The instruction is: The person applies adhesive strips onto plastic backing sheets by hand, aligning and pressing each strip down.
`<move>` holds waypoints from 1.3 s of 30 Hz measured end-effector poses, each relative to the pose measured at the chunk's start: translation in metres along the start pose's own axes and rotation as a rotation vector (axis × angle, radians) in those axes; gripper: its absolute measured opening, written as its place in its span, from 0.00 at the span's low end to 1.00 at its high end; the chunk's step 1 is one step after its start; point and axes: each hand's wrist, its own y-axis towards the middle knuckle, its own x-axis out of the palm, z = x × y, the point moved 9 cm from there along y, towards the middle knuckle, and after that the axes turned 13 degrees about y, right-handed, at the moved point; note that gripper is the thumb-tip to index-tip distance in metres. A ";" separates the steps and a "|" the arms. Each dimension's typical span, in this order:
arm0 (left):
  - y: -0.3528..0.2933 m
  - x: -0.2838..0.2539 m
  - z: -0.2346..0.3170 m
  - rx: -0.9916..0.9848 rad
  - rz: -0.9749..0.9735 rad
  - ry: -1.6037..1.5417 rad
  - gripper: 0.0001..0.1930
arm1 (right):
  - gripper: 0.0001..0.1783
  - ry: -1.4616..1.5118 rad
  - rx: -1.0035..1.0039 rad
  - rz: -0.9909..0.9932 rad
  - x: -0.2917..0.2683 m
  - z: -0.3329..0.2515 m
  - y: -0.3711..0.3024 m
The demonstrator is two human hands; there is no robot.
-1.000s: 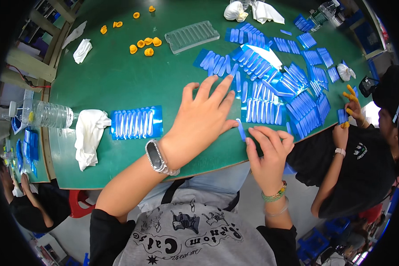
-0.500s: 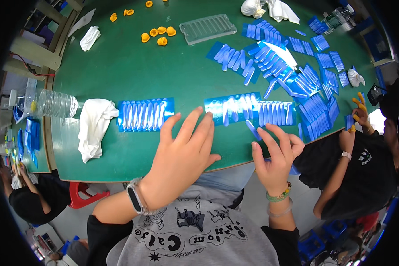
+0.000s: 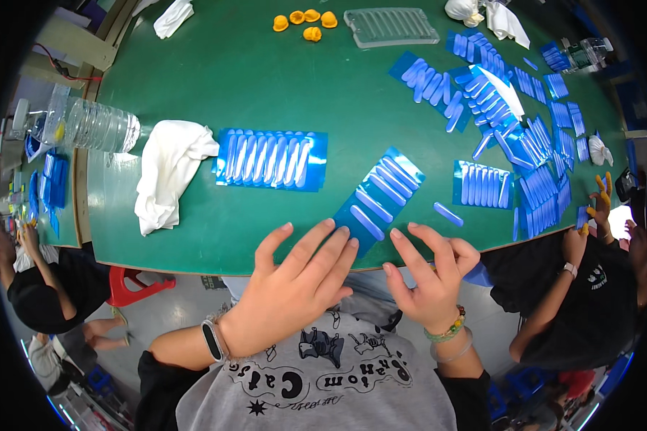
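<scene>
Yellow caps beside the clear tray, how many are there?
5: four yellow caps in a bent row left of the clear tray, one yellow cap on their near side. None looks hidden.

The green-topped desk has, near its front edge, a blue sheet lying aslant with slim blue strips on it. A loose strip lies to its right, and past that a squarer sheet. To the left are a wider sheet, a crumpled white cloth and a clear bottle. Farther back sit orange cups and a clear ribbed tray; overlapping sheets crowd the right side.
</scene>
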 end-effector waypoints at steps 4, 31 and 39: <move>-0.011 0.004 0.009 0.079 0.119 -0.046 0.20 | 0.18 0.247 0.181 0.100 0.000 0.010 -0.038; -0.049 0.061 -0.001 -0.393 -0.055 -1.186 0.14 | 0.04 1.464 1.154 0.285 0.070 0.035 -0.103; -0.049 0.104 0.017 -0.584 -0.299 -1.612 0.09 | 0.05 1.435 1.088 0.272 0.072 0.036 -0.102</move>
